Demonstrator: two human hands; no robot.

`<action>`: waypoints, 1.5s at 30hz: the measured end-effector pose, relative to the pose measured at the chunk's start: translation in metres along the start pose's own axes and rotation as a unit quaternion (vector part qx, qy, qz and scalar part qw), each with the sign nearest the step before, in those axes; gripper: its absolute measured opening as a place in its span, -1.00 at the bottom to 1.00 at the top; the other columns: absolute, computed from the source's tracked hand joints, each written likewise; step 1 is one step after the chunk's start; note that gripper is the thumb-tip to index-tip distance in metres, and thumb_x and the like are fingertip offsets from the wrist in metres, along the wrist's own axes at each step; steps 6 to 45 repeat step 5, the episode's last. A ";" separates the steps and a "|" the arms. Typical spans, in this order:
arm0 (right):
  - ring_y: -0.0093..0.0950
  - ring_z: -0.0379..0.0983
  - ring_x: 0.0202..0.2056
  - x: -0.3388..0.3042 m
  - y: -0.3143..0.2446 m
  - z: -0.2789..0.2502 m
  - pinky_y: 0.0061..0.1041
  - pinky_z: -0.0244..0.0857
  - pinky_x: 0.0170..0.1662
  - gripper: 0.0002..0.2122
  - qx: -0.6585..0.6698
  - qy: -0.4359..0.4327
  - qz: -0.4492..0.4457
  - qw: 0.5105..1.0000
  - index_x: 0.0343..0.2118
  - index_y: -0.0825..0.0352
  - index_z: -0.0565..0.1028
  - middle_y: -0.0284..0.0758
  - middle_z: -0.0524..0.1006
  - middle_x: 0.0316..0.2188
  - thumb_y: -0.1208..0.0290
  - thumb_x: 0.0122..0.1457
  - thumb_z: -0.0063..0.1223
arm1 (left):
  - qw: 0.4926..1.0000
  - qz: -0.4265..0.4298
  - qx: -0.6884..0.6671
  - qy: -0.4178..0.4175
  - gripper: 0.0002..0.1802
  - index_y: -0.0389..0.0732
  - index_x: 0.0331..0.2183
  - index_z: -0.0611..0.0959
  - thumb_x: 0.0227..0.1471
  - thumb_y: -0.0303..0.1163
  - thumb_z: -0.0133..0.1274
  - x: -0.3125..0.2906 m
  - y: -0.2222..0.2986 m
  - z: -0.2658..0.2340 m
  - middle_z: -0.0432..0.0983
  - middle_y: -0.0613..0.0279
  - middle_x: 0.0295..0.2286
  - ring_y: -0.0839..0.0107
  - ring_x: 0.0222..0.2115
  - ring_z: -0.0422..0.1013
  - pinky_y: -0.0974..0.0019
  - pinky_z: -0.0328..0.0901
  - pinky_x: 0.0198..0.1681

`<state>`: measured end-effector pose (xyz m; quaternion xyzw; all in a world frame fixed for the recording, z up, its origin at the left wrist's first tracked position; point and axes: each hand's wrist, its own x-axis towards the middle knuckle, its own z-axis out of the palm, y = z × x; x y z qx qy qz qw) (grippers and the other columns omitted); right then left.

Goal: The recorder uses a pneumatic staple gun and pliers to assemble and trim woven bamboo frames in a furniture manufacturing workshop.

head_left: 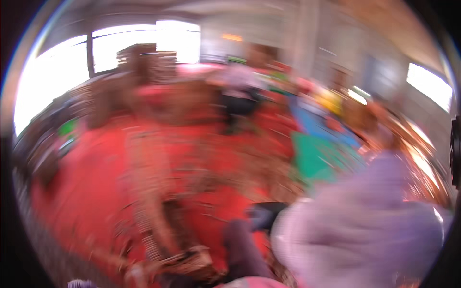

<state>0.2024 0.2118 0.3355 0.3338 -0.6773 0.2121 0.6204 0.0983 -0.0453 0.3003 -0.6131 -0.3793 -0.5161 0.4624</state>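
Note:
Strong motion blur smears the whole head view. At the lower edge, left of the middle, a skin-coloured shape looks like my left hand (136, 274); its fingers are smeared. Close beside it lies a brown block-like thing (189, 261), perhaps a box or a bundle, whose kind I cannot make out. Whether the hand touches it or holds it does not show. A bit of striped purple cloth (80, 284) shows at the bottom left. My right hand cannot be found in the picture.
Close on the right is a person in lavender clothing (355, 225). Brown strip-like material (264, 175) litters a red floor covering (96, 168). A green sheet (314, 156) lies beyond. Brown stacks (149, 65) stand by the windows; another person (240, 91) is farther back.

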 end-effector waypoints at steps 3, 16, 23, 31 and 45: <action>-0.32 0.43 -0.28 -0.052 -0.011 -0.024 -0.36 0.29 -0.18 -0.79 -0.136 -0.064 0.083 0.985 -0.26 0.40 0.39 -0.19 0.44 -0.28 0.51 0.01 0.03 | 0.913 -0.118 -0.141 -0.364 -0.88 -0.21 -0.42 0.45 0.03 -0.38 -0.13 -0.018 -0.054 0.048 0.44 0.08 -0.47 0.20 -0.43 0.39 0.02 0.29 -0.22; -0.24 0.40 -0.21 -0.101 -0.051 -0.056 -0.25 0.23 -0.09 -0.76 -0.248 -0.105 0.222 0.937 -0.21 0.44 0.39 -0.17 0.45 -0.22 0.52 0.04 -0.01 | 0.845 -0.057 -0.246 -0.471 -0.84 -0.24 -0.38 0.50 -0.07 -0.38 0.02 -0.049 -0.061 0.092 0.46 0.13 -0.45 0.13 -0.41 0.40 0.06 0.30 -0.19; -0.24 0.40 -0.21 -0.101 -0.051 -0.056 -0.25 0.23 -0.09 -0.76 -0.248 -0.105 0.222 0.937 -0.21 0.44 0.39 -0.17 0.45 -0.22 0.52 0.04 -0.01 | 0.845 -0.057 -0.246 -0.471 -0.84 -0.24 -0.38 0.50 -0.07 -0.38 0.02 -0.049 -0.061 0.092 0.46 0.13 -0.45 0.13 -0.41 0.40 0.06 0.30 -0.19; -0.24 0.40 -0.21 -0.101 -0.051 -0.056 -0.25 0.23 -0.09 -0.76 -0.248 -0.105 0.222 0.937 -0.21 0.44 0.39 -0.17 0.45 -0.22 0.52 0.04 -0.01 | 0.845 -0.057 -0.246 -0.471 -0.84 -0.24 -0.38 0.50 -0.07 -0.38 0.02 -0.049 -0.061 0.092 0.46 0.13 -0.45 0.13 -0.41 0.40 0.06 0.30 -0.19; -0.24 0.40 -0.21 -0.101 -0.051 -0.056 -0.25 0.23 -0.09 -0.76 -0.248 -0.105 0.222 0.937 -0.21 0.44 0.39 -0.17 0.45 -0.22 0.52 0.04 -0.01 | 0.845 -0.057 -0.246 -0.471 -0.84 -0.24 -0.38 0.50 -0.07 -0.38 0.02 -0.049 -0.061 0.092 0.46 0.13 -0.45 0.13 -0.41 0.40 0.06 0.30 -0.19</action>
